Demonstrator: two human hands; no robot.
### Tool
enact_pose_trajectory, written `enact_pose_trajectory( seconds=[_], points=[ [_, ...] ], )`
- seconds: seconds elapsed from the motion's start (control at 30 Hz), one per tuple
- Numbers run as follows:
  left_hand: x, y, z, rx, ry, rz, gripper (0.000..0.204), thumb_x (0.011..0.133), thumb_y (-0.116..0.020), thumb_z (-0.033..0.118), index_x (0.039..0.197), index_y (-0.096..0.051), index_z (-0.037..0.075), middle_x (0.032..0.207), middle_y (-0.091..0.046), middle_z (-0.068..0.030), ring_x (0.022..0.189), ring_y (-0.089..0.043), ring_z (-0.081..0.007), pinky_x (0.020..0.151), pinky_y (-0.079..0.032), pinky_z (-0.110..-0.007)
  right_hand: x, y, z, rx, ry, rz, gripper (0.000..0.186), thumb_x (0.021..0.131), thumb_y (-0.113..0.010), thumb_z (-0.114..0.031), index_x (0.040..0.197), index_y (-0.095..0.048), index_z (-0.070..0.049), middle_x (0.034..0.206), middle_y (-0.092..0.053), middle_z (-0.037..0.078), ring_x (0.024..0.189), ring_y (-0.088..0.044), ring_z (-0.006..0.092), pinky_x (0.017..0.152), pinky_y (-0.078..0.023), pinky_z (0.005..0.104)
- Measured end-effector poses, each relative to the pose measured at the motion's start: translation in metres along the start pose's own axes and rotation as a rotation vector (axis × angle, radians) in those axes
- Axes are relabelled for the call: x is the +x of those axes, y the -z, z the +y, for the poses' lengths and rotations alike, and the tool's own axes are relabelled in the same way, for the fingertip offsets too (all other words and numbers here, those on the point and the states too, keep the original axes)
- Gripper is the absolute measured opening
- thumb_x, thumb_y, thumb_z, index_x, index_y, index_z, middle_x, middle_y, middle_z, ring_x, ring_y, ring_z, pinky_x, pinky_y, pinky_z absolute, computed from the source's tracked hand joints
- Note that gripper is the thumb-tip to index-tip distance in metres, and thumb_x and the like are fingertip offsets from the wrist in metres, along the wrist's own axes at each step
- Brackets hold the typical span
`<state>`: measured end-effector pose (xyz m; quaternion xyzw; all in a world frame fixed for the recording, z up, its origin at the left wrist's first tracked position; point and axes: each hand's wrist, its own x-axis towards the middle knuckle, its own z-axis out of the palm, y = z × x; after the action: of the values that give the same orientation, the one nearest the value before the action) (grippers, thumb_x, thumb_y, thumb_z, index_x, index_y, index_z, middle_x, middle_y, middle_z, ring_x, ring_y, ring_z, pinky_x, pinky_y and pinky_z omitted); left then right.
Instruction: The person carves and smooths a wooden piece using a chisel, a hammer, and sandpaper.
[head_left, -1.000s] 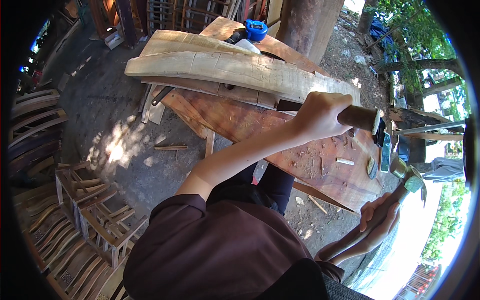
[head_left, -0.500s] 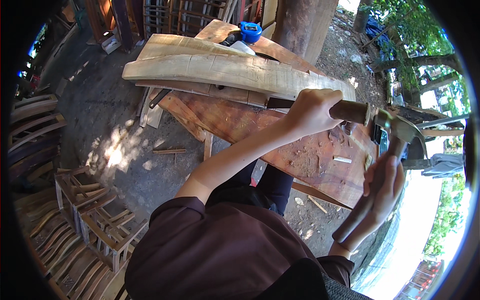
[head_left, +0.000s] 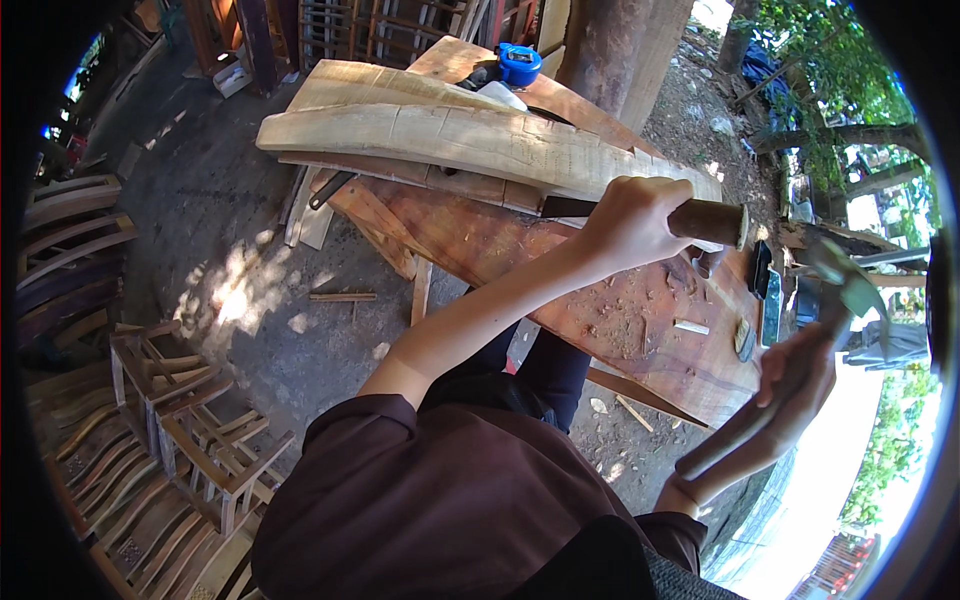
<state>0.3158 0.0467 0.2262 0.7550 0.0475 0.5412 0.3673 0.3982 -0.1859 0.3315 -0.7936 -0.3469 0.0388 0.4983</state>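
My left hand [head_left: 640, 222] is wrapped round the wooden handle of a chisel [head_left: 722, 224]. The chisel lies roughly level, its dark flat blade pointing left against the edge of a long, pale, curved timber piece [head_left: 450, 140]. To the right, my right hand [head_left: 798, 372] grips the wooden handle of a claw hammer [head_left: 722, 436]. The hammer's metal head, smeared by motion, is apart from the butt of the chisel handle, to its right and slightly lower. The chisel's tip is hard to make out against the wood.
Shavings and a small pale offcut [head_left: 691, 327] lie on the wooden worktable [head_left: 480, 232]. Behind the timber sits a blue tape measure [head_left: 519, 65]. A dark flat tool [head_left: 332, 189] sticks out at the left. Chair frames [head_left: 190, 420] and curved slats stand at lower left.
The hammer and my right hand have swung right, away from the chisel's butt. My left hand keeps its hold on the chisel. The whole view has shifted slightly.
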Motion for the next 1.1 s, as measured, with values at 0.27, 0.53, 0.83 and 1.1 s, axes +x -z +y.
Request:
enact_pose_trajectory(
  seconds=[0.27,0.53,0.83,1.1],
  points=[
    [-0.007,0.011,-0.013,0.06,0.054,-0.023,0.025,0.064,-0.078,0.014,0.073,-0.057,0.004,0.066,-0.061,-0.0122,0.062,-0.064,-0.0299,0.055,-0.048,-0.036,-0.008,-0.048,-0.007,0.17,-0.077,-0.17,0.04,0.1,-0.04,-0.041,0.088,-0.049,-0.004,0.055,-0.048,0.007,0.034,-0.036,0.0103,0.032,-0.027,0.0219],
    [-0.001,0.002,-0.003,0.003,0.031,-0.038,0.025,0.064,-0.078,0.016,0.072,-0.058,0.004,0.066,-0.062,-0.0127,0.063,-0.064,-0.0299,0.055,-0.048,-0.037,0.004,-0.024,0.017,-0.5,0.253,0.045,0.045,0.099,-0.039,-0.042,0.09,-0.051,-0.001,0.053,-0.046,0.006,0.035,-0.039,0.012,0.038,-0.034,0.0213],
    [-0.001,0.004,-0.004,0.017,0.001,-0.016,0.024,0.066,-0.077,0.017,0.07,-0.057,0.005,0.065,-0.061,-0.013,0.061,-0.063,-0.0307,0.054,-0.048,-0.037,0.002,-0.023,0.022,0.307,0.015,-0.011,0.044,0.099,-0.038,-0.043,0.088,-0.051,-0.002,0.052,-0.045,0.005,0.032,-0.035,0.01,0.031,-0.028,0.0237],
    [-0.005,0.012,-0.006,0.061,-0.029,-0.027,0.023,0.065,-0.077,0.014,0.071,-0.057,0.005,0.064,-0.061,-0.0121,0.06,-0.063,-0.0293,0.053,-0.048,-0.037,0.009,-0.024,0.007,0.437,-0.059,0.158,0.047,0.1,-0.033,-0.043,0.088,-0.051,-0.001,0.051,-0.044,0.005,0.033,-0.035,0.0109,0.033,-0.028,0.0227]
  ],
)
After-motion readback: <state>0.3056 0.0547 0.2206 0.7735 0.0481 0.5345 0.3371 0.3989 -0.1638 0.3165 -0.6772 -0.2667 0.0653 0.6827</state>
